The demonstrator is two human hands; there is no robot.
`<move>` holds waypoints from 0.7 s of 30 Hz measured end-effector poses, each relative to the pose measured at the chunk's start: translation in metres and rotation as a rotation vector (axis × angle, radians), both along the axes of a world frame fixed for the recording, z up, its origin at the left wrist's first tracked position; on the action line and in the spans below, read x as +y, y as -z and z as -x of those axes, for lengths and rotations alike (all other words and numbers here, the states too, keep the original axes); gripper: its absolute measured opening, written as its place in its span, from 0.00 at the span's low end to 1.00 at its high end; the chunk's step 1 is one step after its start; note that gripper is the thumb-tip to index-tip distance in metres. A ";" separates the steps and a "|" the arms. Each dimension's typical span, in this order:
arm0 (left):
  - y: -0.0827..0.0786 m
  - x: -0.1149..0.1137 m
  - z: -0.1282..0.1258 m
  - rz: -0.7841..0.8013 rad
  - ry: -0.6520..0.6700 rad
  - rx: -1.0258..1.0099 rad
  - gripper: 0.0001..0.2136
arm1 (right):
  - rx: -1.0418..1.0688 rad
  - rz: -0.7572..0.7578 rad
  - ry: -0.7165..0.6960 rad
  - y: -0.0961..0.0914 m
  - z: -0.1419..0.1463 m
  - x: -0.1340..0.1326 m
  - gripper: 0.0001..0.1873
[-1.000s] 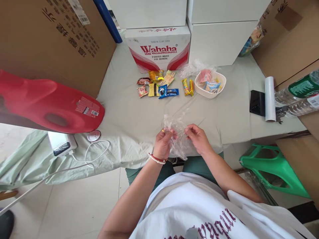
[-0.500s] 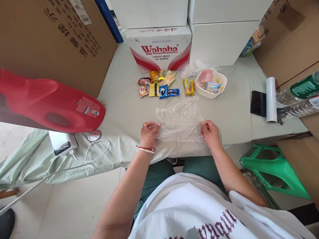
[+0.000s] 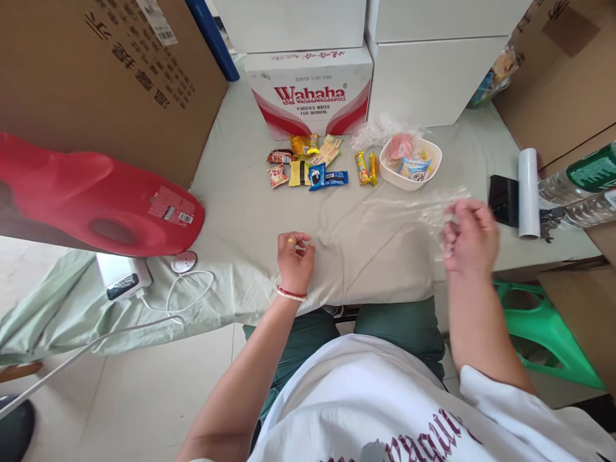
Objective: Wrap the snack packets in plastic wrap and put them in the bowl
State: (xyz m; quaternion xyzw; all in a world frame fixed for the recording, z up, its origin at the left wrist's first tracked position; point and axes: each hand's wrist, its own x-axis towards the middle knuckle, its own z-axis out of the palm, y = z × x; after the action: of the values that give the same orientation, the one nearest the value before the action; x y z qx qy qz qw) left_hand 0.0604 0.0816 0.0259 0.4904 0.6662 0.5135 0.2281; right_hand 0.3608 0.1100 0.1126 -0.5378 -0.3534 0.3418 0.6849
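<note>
My right hand point(image 3: 470, 236), blurred by motion, is closed around crumpled clear plastic film point(image 3: 436, 204); part of the film trails left above the cloth. My left hand point(image 3: 296, 262) rests near the table's front edge, its fingers loosely bent and the thumb slightly apart, with nothing in it. A white bowl point(image 3: 402, 181) holding a pink packet point(image 3: 400, 146) and a blue-and-white packet point(image 3: 414, 169) stands behind the film. Left of the bowl lie two yellow snack packets point(image 3: 360, 168). Farther left is a group of wrapped snacks, among them a blue packet point(image 3: 337, 178) and a yellow-and-black one point(image 3: 300, 174).
Crumpled clear plastic point(image 3: 380, 131) lies behind the bowl. A Wahaha carton point(image 3: 310, 96) and white boxes point(image 3: 423, 83) line the back. On the left is a red jug point(image 3: 120, 205); on the right, a plastic roll point(image 3: 528, 192), a black object point(image 3: 503, 200) and bottles point(image 3: 590, 170).
The film was stretched between both hands. My left hand has let go of it, and my right hand has swung right and up, bunching the film.
</note>
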 end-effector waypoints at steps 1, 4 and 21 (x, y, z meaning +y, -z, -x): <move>0.001 -0.002 -0.003 0.013 0.019 0.003 0.04 | -0.087 -0.099 0.018 -0.019 -0.003 0.002 0.12; 0.004 -0.007 -0.014 0.030 0.054 0.003 0.04 | -0.511 -0.252 -0.037 -0.058 0.006 0.005 0.09; -0.029 0.022 -0.047 -0.053 0.453 -0.008 0.11 | -1.470 0.479 -0.846 0.050 0.146 -0.032 0.26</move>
State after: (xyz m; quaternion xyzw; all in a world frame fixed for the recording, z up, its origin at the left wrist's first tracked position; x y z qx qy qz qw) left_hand 0.1072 0.1035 0.0546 0.6314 0.5244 0.4685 0.3270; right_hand 0.2152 0.0778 0.0629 -0.5747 -0.7931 0.1992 -0.0310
